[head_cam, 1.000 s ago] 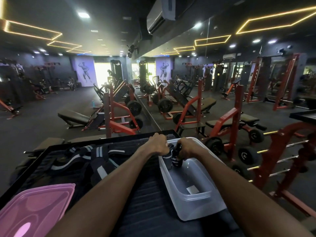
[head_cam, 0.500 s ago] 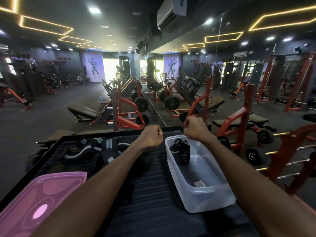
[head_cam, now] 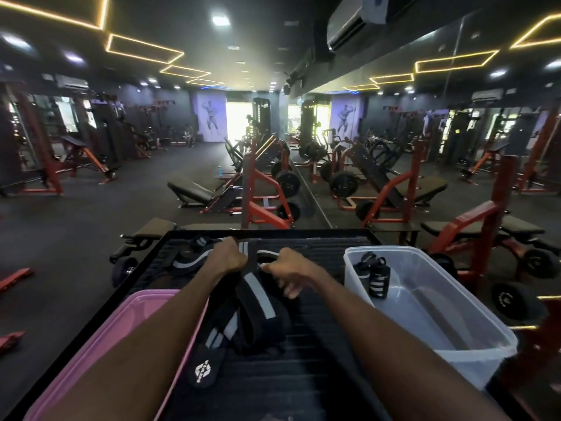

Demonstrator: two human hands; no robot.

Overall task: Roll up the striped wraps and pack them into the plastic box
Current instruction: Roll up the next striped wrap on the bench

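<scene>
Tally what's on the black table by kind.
Rolled wraps in the box: 2
Loose wraps, tangled pile under both hands: cannot tell
Clear box: 1
Pink lid: 1
Total: 4, plus the pile

We see a big dark gym with a black floor (head_cam: 91, 226). Red machines (head_cam: 261, 189) and black benches (head_cam: 189, 189) stand all around. A tall mirror wall (head_cam: 425, 123) is on the right. Yellow light lines (head_cam: 142, 53) glow on the ceiling, and a bright window (head_cam: 238, 120) shines far back.
</scene>
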